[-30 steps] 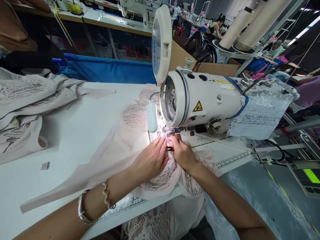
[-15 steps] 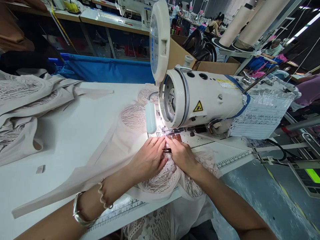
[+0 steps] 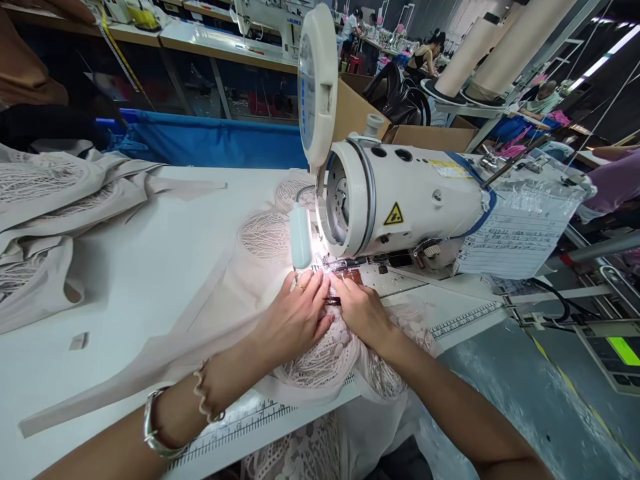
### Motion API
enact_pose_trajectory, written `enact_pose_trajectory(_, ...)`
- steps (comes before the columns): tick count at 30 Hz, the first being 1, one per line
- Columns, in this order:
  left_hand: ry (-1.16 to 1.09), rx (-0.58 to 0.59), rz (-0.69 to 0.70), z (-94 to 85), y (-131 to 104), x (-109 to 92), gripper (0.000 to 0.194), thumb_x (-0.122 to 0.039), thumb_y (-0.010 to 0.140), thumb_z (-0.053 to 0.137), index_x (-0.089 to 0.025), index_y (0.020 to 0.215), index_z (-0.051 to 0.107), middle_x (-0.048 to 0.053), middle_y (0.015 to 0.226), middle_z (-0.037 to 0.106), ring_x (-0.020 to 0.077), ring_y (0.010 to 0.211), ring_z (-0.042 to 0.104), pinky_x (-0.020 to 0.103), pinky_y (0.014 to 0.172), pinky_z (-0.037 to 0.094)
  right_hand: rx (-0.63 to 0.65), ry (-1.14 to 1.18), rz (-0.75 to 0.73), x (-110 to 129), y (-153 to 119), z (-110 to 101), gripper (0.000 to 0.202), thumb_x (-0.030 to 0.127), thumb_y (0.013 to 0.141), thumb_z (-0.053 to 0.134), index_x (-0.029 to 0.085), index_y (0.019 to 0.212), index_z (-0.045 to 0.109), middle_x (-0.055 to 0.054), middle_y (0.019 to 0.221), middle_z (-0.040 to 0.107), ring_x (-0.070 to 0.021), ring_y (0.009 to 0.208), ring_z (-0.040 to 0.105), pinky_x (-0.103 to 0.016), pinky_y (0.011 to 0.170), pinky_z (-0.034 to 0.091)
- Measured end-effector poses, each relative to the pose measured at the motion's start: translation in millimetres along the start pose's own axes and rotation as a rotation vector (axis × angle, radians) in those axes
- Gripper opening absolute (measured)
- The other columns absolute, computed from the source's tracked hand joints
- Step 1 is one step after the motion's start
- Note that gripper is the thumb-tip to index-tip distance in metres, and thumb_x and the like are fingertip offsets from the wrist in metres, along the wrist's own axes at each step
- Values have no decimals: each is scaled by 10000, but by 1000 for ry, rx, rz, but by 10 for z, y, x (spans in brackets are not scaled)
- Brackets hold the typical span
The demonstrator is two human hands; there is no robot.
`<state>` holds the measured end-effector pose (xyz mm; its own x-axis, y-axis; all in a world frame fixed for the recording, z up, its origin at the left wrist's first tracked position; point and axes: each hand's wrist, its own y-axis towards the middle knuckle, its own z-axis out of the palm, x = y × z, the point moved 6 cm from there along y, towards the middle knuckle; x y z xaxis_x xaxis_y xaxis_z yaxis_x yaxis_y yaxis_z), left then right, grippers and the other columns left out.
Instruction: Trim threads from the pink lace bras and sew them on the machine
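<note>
A pale pink lace garment (image 3: pixel 313 363) lies across the sewing machine's bed and hangs over the table's front edge. My left hand (image 3: pixel 295 313) rests on it, fingers stretched out flat near the needle area, the thumb pointing right. Close beside it, my right hand (image 3: pixel 363 307) has its fingers curled on the cloth, index finger reaching toward the presser foot; its fingertips are partly hidden. The white sewing machine (image 3: pixel 415 193) stands just beyond both hands. A small lamp (image 3: pixel 300 237) lights the stitching spot, where glare hides the needle.
More lace pieces (image 3: pixel 45 207) are heaped at the left of the white table (image 3: pixel 150 273). A fabric scrap (image 3: pixel 79 341) lies there too. A ruler strip (image 3: pixel 465 320) runs along the front edge. Behind are blue cloth (image 3: pixel 215 140), a cardboard box (image 3: pixel 435 138) and thread cones (image 3: pixel 467 53).
The fingers of my left hand have spread slightly, and the index finger has lifted a little apart. My right hand stays nearly in place; the view has shifted slightly.
</note>
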<state>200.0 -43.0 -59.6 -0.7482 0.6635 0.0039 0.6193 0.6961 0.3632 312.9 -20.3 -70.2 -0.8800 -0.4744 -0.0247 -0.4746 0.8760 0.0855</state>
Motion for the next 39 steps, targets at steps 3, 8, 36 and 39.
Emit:
enact_pose_trajectory(3,-24,13,3,12,-6,5,562,-396,1033,323,-18,1387,539,187,1413,592,365,1267,529,528,1049,336,-2,-4,3,-4,-4,2,493,29,944,393,78,1401,571,-117,923,731,-203,744,715,-269,670,566)
enact_pose_trajectory(8,-48,45,-3,32,2,17,567,-388,1043,287,-15,1400,522,198,1447,559,346,1300,522,545,1072,323,-38,10,-4,-1,-10,-21,484,27,944,389,93,1381,587,-114,952,742,-193,774,719,-253,704,566)
enact_pose_trajectory(36,-163,161,159,67,-59,-6,425,10,825,518,-126,1209,635,172,1383,596,419,1350,481,621,1022,457,-63,259,-28,-177,-16,-175,460,3,838,498,214,1221,638,-64,1105,663,-176,897,648,-236,738,491)
enact_pose_trajectory(39,-264,130,143,65,-41,157,390,27,868,483,-168,1155,661,130,1366,616,368,1351,485,608,1050,437,-45,220,-9,-137,49,-166,369,37,864,508,206,1154,662,-66,1121,664,-182,880,641,-248,727,491)
